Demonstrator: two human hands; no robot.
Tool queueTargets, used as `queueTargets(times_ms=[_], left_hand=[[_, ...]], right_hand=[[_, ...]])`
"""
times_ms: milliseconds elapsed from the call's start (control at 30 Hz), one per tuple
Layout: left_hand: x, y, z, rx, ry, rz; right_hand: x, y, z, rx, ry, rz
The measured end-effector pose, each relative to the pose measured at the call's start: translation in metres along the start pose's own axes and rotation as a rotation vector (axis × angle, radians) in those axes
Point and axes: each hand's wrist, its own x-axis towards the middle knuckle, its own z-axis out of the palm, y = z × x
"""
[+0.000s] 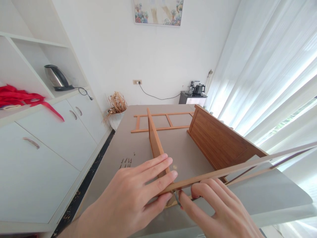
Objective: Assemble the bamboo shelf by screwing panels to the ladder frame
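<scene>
My left hand [138,191] grips the near corner where a wooden panel [155,138] meets a long wooden frame rail [210,174]. Its fingers lie over the panel's top edge and the thumb presses from the near side. At that joint a small bent metal hex key [177,198] stands against the rail's outer face. My right hand [215,205] has curled fingers around the rail, with a fingertip on the hex key; part of the grip is hidden. Several screws [125,161] lie on the table left of the panel.
A ladder-like wooden frame [169,120] lies flat at the table's far end. A wide wooden panel [223,138] stands on edge at right, by white curtains [267,66]. Cabinets [49,142] line the left, with a kettle [56,77] on a shelf. A dried plant [116,104] stands beyond the table [119,142].
</scene>
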Motion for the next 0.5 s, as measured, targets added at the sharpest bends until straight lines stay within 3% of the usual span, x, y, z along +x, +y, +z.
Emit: queueTargets(times_ms=[233, 400, 500], left_hand=[[0.002, 0.002, -0.001, 0.004, 0.012, 0.005], [0.003, 0.000, 0.000, 0.005, 0.011, 0.003], [0.003, -0.001, 0.001, 0.006, 0.012, -0.008]], right_hand=[[0.000, -0.005, 0.001, 0.047, 0.015, -0.012], [-0.006, -0.008, 0.027, 0.395, 0.093, 0.070], [-0.009, -0.012, 0.040, 0.583, 0.070, 0.135]])
